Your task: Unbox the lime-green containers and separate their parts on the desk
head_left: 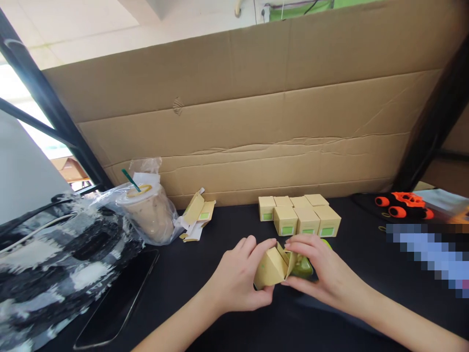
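Left hand [234, 278] fingers clamped on small tan cardboard carton [270, 268], flaps open, above black desk [351, 254]; right hand [318, 269] grips green item [302, 267] at its mouth. 7 closed tan cartons [299, 214] behind.

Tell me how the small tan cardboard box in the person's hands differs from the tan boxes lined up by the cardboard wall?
The small tan cardboard box in hand is open, flaps spread; the row of closed tan boxes has every flap shut. The held one lies tilted between the left hand and right hand, with a green object at its mouth; the row stands upright on the black table. Both share colour and, seemingly, size.
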`<state>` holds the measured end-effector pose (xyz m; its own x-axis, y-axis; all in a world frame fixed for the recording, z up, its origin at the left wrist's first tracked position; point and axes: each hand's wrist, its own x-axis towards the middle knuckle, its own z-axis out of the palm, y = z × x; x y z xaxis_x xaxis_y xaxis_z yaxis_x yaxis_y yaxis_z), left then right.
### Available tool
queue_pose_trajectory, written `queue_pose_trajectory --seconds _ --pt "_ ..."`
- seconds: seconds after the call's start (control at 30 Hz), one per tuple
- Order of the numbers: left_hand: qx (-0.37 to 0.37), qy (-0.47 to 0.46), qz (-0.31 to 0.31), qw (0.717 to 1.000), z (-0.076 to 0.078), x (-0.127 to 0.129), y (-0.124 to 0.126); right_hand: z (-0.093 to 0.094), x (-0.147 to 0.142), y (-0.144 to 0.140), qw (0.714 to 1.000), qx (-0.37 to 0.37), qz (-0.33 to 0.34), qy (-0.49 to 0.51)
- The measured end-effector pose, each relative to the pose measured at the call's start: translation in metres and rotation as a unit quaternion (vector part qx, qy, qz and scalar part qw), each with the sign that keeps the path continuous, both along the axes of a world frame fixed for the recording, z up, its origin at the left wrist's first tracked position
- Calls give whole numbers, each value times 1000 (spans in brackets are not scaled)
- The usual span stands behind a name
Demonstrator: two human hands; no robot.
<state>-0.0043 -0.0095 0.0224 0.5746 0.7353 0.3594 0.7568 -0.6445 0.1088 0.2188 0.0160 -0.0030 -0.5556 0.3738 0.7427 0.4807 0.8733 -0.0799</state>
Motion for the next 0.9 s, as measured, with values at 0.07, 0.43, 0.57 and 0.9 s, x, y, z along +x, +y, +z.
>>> queue_pose_trajectory --seconds 0.07,0.43,0.57,0.9 --pt "-3 15 6 1000 0 0 1 3 0 -3 1000 9 16 21" --pt "163 130 -29 977 -1 -8 7 12 -3 -12 991 -133 0 -15" --pt "279 137 -85 947 0 -7 6 10 -3 -10 998 -30 -45 -36" --pt "416 125 -123 892 -2 -8 4 9 -1 -4 985 134 -32 -102"
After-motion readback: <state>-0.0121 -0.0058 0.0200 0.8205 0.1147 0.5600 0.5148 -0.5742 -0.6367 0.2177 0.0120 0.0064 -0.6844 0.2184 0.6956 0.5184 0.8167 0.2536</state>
